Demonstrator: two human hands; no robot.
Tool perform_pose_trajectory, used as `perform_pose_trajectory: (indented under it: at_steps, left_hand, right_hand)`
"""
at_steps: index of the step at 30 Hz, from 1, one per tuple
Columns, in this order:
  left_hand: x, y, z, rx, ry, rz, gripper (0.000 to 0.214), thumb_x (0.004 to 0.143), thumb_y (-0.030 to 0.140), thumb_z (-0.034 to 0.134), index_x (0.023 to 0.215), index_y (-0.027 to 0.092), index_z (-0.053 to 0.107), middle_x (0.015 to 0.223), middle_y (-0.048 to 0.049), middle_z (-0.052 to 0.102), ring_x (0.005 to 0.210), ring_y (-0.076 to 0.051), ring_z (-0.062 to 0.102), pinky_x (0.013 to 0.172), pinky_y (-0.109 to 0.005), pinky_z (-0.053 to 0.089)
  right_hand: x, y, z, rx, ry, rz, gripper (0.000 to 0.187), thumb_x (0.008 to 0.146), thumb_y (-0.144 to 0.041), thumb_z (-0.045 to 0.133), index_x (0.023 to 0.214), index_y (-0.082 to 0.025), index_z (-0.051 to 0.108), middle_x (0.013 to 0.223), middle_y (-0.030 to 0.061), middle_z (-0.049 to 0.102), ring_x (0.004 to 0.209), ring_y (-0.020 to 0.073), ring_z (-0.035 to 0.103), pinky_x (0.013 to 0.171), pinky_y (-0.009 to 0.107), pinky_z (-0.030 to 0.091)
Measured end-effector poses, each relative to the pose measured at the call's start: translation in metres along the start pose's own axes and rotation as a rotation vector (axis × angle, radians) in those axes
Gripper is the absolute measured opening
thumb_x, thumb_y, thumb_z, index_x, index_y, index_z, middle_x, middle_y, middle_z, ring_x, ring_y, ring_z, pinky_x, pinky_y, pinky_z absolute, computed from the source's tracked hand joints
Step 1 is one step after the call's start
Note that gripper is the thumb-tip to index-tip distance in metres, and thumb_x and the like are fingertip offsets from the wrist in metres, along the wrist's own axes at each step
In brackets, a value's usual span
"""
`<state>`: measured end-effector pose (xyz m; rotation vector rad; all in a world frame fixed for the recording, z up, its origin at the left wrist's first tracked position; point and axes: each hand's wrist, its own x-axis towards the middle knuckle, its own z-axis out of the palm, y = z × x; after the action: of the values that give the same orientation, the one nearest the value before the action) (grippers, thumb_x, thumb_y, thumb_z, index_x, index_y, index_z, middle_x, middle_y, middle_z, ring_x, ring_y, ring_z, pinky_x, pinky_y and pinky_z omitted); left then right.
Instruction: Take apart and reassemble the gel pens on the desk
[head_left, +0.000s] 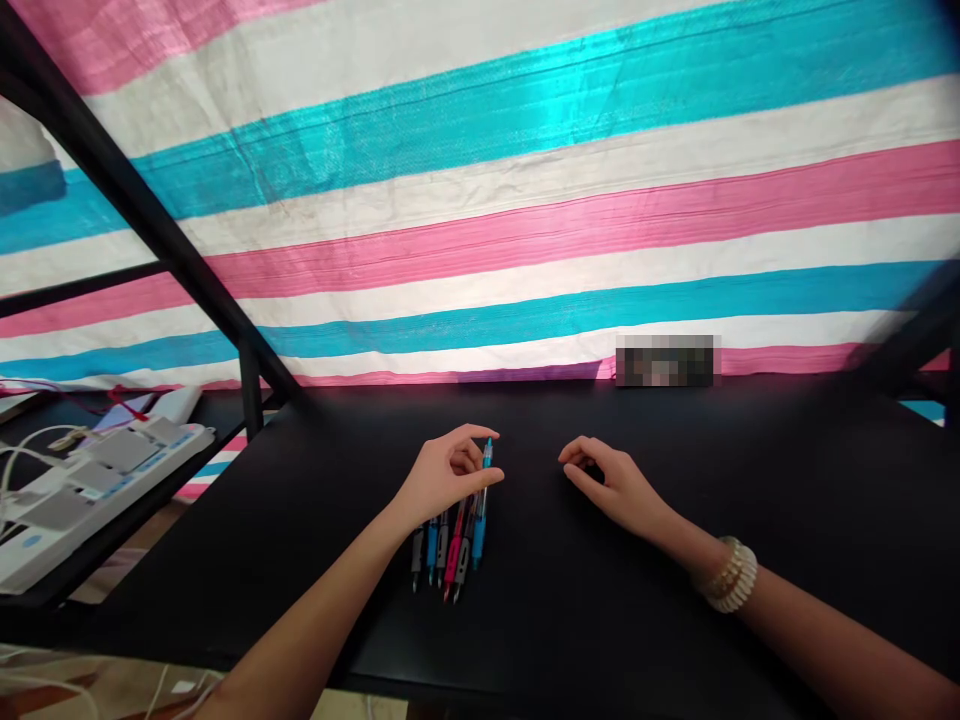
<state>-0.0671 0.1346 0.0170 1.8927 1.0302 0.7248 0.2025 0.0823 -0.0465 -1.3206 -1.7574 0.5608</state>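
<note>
A row of several pens lies side by side on the black table [300, 560], their tips toward me. Over their upper ends is my left hand [442, 470], thumb and index finger spread apart, the other fingers bent. The blue pen [479, 540] at the row's right end passes under my thumb; whether the thumb touches it I cannot tell. Left of it are a pink pen [454, 555], grey pens and another blue pen [432, 545], partly hidden by my hand. My right hand [611, 480] is to the right, loosely curled, holding nothing, with a beaded bracelet [733, 577] at the wrist.
A white power strip [97, 500] with plugged-in adapters and cables stands on a lower surface at the left. Black frame bars [150, 220] slant upward on that side. Behind the table hangs a striped sheet [487, 230]. A blurred-out dark object [666, 360] is at the back edge.
</note>
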Motion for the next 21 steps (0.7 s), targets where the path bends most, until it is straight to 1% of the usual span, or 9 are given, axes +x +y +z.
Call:
perform_pose_trajectory:
  at_steps: [4, 6, 8, 10, 14, 16, 18, 21]
  left_hand:
    - [0.001, -0.003, 0.000, 0.196, -0.040, 0.036, 0.040, 0.083, 0.042, 0.081, 0.116, 0.021, 0.073, 0.071, 0.0039, 0.062, 0.059, -0.016, 0.060, 0.061, -0.030, 0.051]
    - [0.001, -0.004, 0.000, 0.315, -0.053, 0.067, 0.038, 0.081, 0.041, 0.083, 0.112, 0.021, 0.075, 0.076, 0.0016, 0.064, 0.069, -0.020, 0.061, 0.068, -0.034, 0.052]
    - [0.002, -0.005, -0.001, 0.429, -0.056, 0.108, 0.037, 0.078, 0.041, 0.086, 0.108, 0.021, 0.077, 0.087, -0.0029, 0.067, 0.087, -0.027, 0.063, 0.080, -0.040, 0.053]
    - [0.002, -0.006, -0.001, 0.519, -0.066, 0.145, 0.037, 0.078, 0.043, 0.087, 0.106, 0.020, 0.077, 0.101, -0.0075, 0.068, 0.102, -0.031, 0.060, 0.091, -0.046, 0.052]
    - [0.003, -0.010, 0.000, 0.640, -0.093, 0.167, 0.046, 0.079, 0.045, 0.087, 0.115, 0.019, 0.074, 0.117, -0.0119, 0.067, 0.111, -0.035, 0.057, 0.098, -0.053, 0.048]
    - [0.003, -0.011, 0.000, 0.677, -0.098, 0.160, 0.050, 0.080, 0.046, 0.086, 0.120, 0.020, 0.072, 0.122, -0.0119, 0.067, 0.114, -0.036, 0.057, 0.101, -0.054, 0.048]
    - [0.004, -0.011, -0.001, 0.698, -0.102, 0.148, 0.050, 0.083, 0.048, 0.084, 0.123, 0.021, 0.070, 0.126, -0.0112, 0.067, 0.117, -0.035, 0.057, 0.102, -0.052, 0.048]
    - [0.005, -0.010, -0.009, 0.727, -0.085, 0.108, 0.044, 0.095, 0.050, 0.069, 0.128, 0.020, 0.068, 0.127, -0.0119, 0.068, 0.121, -0.034, 0.058, 0.105, -0.050, 0.047]
  right_hand:
    - [0.000, 0.002, 0.000, 0.001, -0.015, 0.000, 0.011, 0.096, -0.025, 0.056, 0.092, -0.023, 0.065, 0.087, 0.0040, 0.069, 0.082, 0.0215, 0.068, 0.076, 0.035, 0.054]
    - [0.000, 0.004, 0.001, 0.002, -0.021, -0.002, 0.011, 0.096, -0.026, 0.055, 0.092, -0.023, 0.065, 0.088, 0.0043, 0.069, 0.082, 0.0220, 0.068, 0.077, 0.036, 0.054]
    - [0.001, 0.006, 0.001, 0.002, -0.026, -0.003, 0.011, 0.096, -0.026, 0.055, 0.092, -0.024, 0.065, 0.088, 0.0049, 0.069, 0.082, 0.0227, 0.068, 0.077, 0.037, 0.055]
    - [0.001, 0.007, 0.001, 0.002, -0.030, -0.002, 0.011, 0.096, -0.026, 0.056, 0.093, -0.024, 0.065, 0.089, 0.0055, 0.069, 0.083, 0.0232, 0.068, 0.077, 0.037, 0.055]
    - [0.001, 0.008, 0.001, 0.002, -0.033, -0.004, 0.010, 0.095, -0.025, 0.056, 0.092, -0.024, 0.065, 0.090, 0.0059, 0.069, 0.083, 0.0237, 0.068, 0.078, 0.038, 0.055]
    - [0.001, 0.007, 0.001, 0.002, -0.035, -0.007, 0.010, 0.095, -0.025, 0.056, 0.092, -0.024, 0.065, 0.090, 0.0061, 0.069, 0.084, 0.0240, 0.068, 0.078, 0.038, 0.055]
    - [0.001, 0.007, 0.001, 0.001, -0.035, -0.008, 0.010, 0.095, -0.025, 0.056, 0.092, -0.024, 0.065, 0.090, 0.0063, 0.069, 0.084, 0.0240, 0.068, 0.078, 0.039, 0.055]
    - [0.000, 0.008, 0.001, 0.000, -0.028, -0.009, 0.011, 0.096, -0.026, 0.056, 0.093, -0.023, 0.066, 0.091, 0.0066, 0.069, 0.084, 0.0239, 0.068, 0.078, 0.039, 0.056]
